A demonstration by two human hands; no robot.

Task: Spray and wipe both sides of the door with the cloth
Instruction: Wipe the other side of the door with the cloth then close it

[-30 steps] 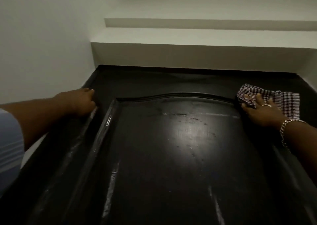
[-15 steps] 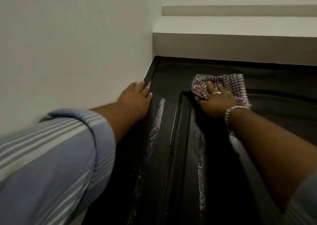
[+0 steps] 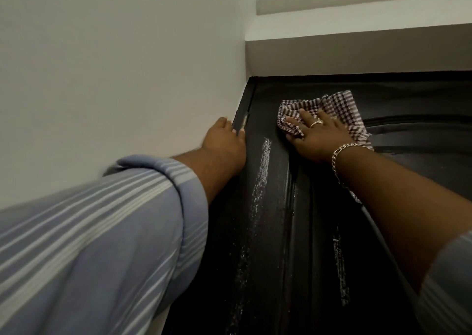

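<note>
A dark, glossy panelled door (image 3: 413, 100) fills the right and lower part of the view, seen from below toward its top. My right hand (image 3: 316, 137) lies flat with spread fingers on a checked maroon-and-white cloth (image 3: 339, 107), pressing it against the door's upper left corner. My left hand (image 3: 224, 140) rests against the door's left edge where it meets the frame, fingers fairly straight. Whitish streaks of spray (image 3: 263, 163) run down the door's left stile.
A pale wall (image 3: 115, 66) stands to the left of the door. Above the door is a stepped white lintel and ceiling ledge (image 3: 357, 51). My striped blue sleeve (image 3: 89, 232) covers the lower left of the view.
My right hand has slid the cloth leftward along the top of the door, from the right side to the upper left corner. My left hand stays at the left edge.
</note>
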